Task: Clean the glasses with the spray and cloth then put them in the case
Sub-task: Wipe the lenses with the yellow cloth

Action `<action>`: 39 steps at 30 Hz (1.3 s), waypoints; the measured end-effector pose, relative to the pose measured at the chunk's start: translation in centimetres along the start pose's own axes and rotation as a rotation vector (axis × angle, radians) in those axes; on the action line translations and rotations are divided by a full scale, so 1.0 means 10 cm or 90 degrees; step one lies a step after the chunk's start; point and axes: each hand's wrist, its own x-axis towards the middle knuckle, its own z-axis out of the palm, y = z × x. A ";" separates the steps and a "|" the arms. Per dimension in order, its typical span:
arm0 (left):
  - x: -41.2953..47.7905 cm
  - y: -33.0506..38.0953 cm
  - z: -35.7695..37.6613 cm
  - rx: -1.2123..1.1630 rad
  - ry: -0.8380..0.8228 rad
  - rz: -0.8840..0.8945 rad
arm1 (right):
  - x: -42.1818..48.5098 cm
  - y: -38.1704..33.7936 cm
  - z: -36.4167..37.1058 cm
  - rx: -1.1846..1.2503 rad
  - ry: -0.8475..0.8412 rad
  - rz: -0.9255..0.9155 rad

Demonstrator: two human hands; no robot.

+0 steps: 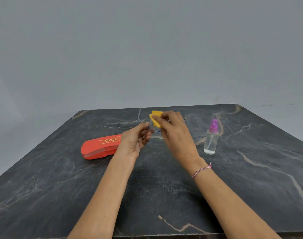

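Observation:
Thin-framed glasses [139, 116] are held up above the dark marble table [250, 178]. My left hand [136, 138] pinches them near the bridge. My right hand [173, 130] grips a folded yellow cloth [155, 119] pressed against one lens; the hand and cloth hide most of that lens. One temple arm sticks up to the left of the cloth. A red glasses case [99, 146] with gold lettering lies on the table left of my left hand, its lid slightly ajar. A clear spray bottle [211, 138] with a purple nozzle stands upright to the right.
The table's far edge runs just behind the hands, with a plain grey wall beyond. My right wrist carries a pink and white thread bracelet [201, 170].

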 end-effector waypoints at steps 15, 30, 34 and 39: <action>0.01 -0.01 0.00 0.030 0.012 0.029 | 0.00 -0.02 0.02 -0.012 -0.045 -0.048; 0.02 0.05 -0.04 -0.060 0.050 0.023 | -0.04 -0.05 0.09 0.004 -0.051 -0.086; 0.03 0.07 -0.06 -0.079 0.051 0.024 | -0.02 0.07 0.02 0.016 -0.010 -0.020; 0.02 0.06 -0.05 -0.070 0.035 0.018 | -0.02 0.11 0.00 0.005 0.033 0.037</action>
